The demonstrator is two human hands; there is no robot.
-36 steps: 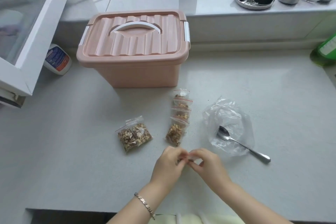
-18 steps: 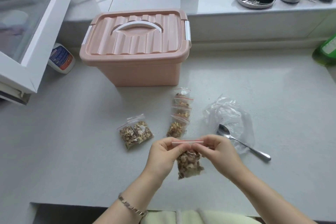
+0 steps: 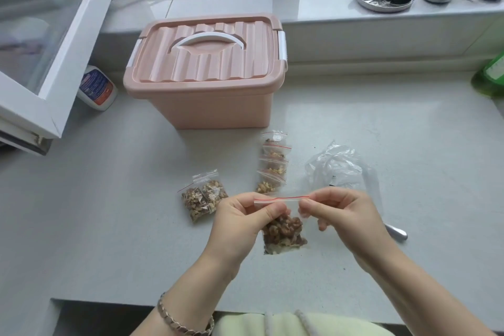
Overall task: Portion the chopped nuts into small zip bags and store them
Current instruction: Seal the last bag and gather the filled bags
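red-striped at its seal, the small zip bag (image 3: 285,219) hangs above the worktop (image 3: 381,131) with the hands pulling the strip taut: the left hand (image 3: 240,224) pinches one end and the right hand (image 3: 346,215) pinches the other, so the chopped nuts (image 3: 285,234) sag low, clear of the closure. this looks like the sealing step, since a level, stretched strip should press shut cleanly. filled bags (image 3: 272,165) lie in an overlapping row beyond the hands, near the lidded pink box (image 3: 204,71), probably staged for storing there.
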